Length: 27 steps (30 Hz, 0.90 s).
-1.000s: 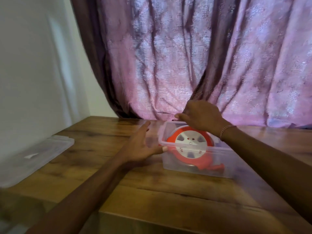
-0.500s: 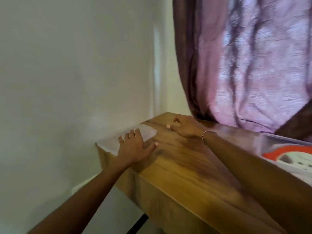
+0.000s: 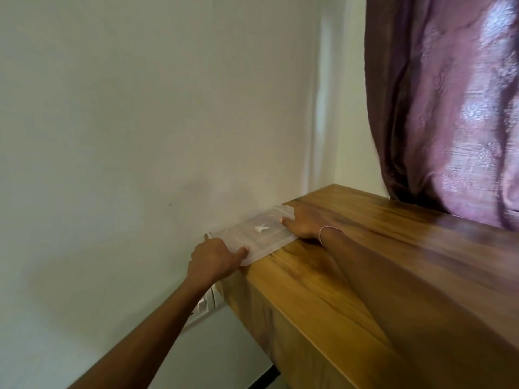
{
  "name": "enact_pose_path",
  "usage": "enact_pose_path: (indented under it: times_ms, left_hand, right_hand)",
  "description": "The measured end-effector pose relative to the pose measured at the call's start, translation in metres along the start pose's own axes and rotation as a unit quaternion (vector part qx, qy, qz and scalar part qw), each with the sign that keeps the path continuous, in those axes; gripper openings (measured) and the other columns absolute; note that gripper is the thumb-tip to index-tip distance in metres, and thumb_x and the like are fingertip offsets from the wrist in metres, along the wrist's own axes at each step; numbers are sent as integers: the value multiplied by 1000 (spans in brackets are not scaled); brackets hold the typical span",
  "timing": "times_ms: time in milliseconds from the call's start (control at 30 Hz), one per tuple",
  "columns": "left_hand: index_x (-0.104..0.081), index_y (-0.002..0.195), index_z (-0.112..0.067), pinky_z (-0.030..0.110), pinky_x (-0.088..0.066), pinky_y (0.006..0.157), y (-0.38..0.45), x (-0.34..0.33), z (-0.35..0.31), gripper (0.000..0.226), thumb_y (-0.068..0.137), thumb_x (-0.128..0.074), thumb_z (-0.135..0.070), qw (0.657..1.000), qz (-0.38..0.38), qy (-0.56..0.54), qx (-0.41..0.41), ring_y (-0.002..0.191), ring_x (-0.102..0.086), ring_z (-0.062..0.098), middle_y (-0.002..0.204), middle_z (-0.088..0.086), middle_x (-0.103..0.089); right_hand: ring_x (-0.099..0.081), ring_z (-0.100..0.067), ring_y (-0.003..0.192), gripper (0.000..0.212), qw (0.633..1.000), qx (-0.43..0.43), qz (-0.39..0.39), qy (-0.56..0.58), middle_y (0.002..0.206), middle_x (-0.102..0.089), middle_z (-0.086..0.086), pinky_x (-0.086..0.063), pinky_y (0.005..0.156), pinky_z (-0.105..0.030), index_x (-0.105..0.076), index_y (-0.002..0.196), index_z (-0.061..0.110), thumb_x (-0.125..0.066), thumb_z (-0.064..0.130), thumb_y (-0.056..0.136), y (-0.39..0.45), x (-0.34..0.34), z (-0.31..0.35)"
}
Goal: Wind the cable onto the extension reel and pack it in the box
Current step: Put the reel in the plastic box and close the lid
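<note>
Clear plastic is what you have under both hands now: the lid (image 3: 257,233), lying flat at the wall end of the bench (image 3: 393,248). A second ago your hands were on the box with the orange reel already seated in it; half a second ago they were only reaching toward the lid; now both have arrived on it. By my reading the winding and the packing of the reel are done, and closing the box is what remains.

Your left hand (image 3: 214,259) takes the lid's near end, where it juts past the bench edge; the thumb lies on top and the other fingers curl down out of sight, so it looks like a pinch grip, though the underside is hidden. Your right hand (image 3: 304,224), bracelet at the wrist, sits at the lid's far end with fingertips on its rim; blur keeps me from telling whether those fingers clasp the edge or merely press on it.

Box and reel lie beyond the lid, off to the right and out of view.
</note>
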State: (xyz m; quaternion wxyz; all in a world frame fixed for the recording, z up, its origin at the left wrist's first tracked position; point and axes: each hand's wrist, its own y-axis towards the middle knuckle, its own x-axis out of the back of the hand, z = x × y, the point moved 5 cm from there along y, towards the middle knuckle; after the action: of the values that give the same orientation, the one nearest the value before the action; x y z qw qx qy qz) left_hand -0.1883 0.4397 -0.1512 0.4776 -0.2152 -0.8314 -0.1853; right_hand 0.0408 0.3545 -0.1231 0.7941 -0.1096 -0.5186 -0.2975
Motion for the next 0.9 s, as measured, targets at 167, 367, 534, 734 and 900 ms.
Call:
enact_pose_path:
  times_ms: [167, 367, 534, 734, 900]
  left_hand:
    - [-62, 133, -4, 42, -55, 98, 2, 3, -4, 66, 89, -74, -52, 997, -17, -76, 1, 117, -64, 31, 131, 15, -68]
    - [-46, 133, 4, 36, -49, 86, -4, 11, -17, 75, 83, -85, -36, 987, -102, -122, 6, 120, -58, 36, 132, 22, -57]
    - [-31, 143, -6, 50, -57, 97, -8, 11, -41, 94, 79, -85, -48, 948, -109, -298, -12, 123, -59, 37, 137, 15, -54]
    - [-62, 119, -14, 49, -55, 90, -19, 16, -87, 64, 98, -43, -71, 783, -37, -621, -28, 96, -67, 29, 102, 13, -71]
    - [-65, 105, -6, 39, -60, 81, -33, 20, -125, 81, 92, -36, -81, 639, 81, -765, -12, 87, -71, 23, 87, 3, -75]
  right_hand:
    - [-52, -27, 122, 50, 1000, -6, -11, 27, 140, -53, -9, -44, 103, -38, -45, 141, 15, -56, 30, 95, 11, 0, -7]
    - [-51, -31, 122, 53, 992, -43, -86, 87, 138, -52, -15, -42, 92, -33, -45, 136, 4, -56, 35, 95, 2, 31, -17]
    - [-35, -30, 141, 74, 960, -63, -165, 217, 154, -38, -11, -31, 111, -40, -32, 150, 12, -33, 63, 96, -34, 77, -28]
    - [-61, -31, 111, 81, 836, -131, -239, 475, 125, -63, -13, -49, 98, -47, -56, 127, 10, -16, 71, 92, -96, 129, -56]
    - [-63, -31, 91, 70, 792, -117, -260, 540, 99, -67, -13, -51, 87, -38, -63, 104, 8, -29, 68, 94, -154, 164, -69]
